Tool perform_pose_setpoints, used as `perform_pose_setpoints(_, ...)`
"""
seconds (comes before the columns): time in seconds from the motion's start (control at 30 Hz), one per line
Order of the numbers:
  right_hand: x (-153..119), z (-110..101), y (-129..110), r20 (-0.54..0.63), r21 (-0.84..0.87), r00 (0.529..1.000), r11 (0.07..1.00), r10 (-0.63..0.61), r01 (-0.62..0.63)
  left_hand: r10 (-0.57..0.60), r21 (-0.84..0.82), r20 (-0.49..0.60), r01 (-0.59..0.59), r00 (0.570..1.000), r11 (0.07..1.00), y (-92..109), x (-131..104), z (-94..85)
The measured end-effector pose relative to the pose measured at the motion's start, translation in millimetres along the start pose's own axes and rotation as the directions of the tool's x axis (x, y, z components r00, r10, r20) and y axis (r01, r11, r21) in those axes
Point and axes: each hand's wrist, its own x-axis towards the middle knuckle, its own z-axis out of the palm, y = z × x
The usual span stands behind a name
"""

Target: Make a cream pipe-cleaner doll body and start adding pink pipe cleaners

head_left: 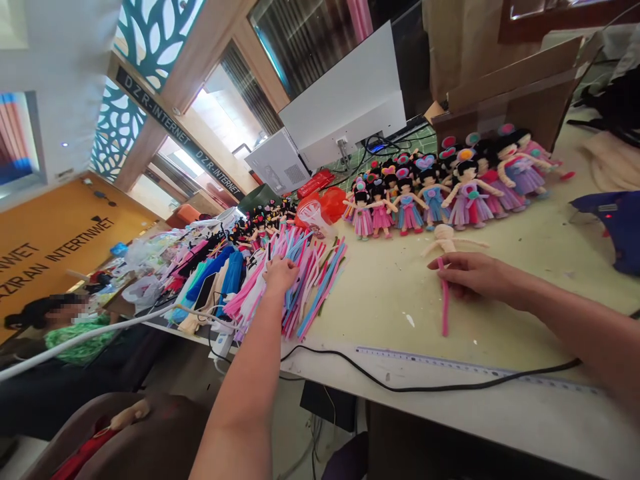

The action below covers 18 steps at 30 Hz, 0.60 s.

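My left hand (281, 273) reaches over a heap of cut pipe cleaners (313, 280) in pink, white, purple and blue. Its fingers are pressed together among the stems; what lies between them is too small to make out. On the right, my right hand (463, 277) pinches the upper part of a short pink pipe cleaner (445, 310), which points toward the table's front edge. Just beyond that hand lies a bare cream doll body (444, 239) with its arms spread. Several finished dolls (410, 200) in colourful skirts stand in rows behind it.
A clear plastic cup (315, 217) stands behind the heap. A black cable (400, 389) and a ruler (450, 363) run along the table's front edge. At the right lies a blue tool (617, 223). A monitor (350, 100) and a cardboard box (505, 100) stand behind. A person sits at the far left.
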Motion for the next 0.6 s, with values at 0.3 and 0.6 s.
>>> perform_pose_setpoints(0.3,5.1,-0.5,7.8,-0.016,-0.021,0.998,0.998,-0.054,0.054,0.093,-0.004,0.03,-0.093,0.995,0.996,6.8,-11.2,-1.1)
perform_pose_setpoints(0.6,7.5,-0.6,10.6,-0.002,-0.043,0.999,0.998,-0.054,0.054,0.198,0.042,-0.064,-0.196,0.978,0.98,24.9,-37.7,2.8)
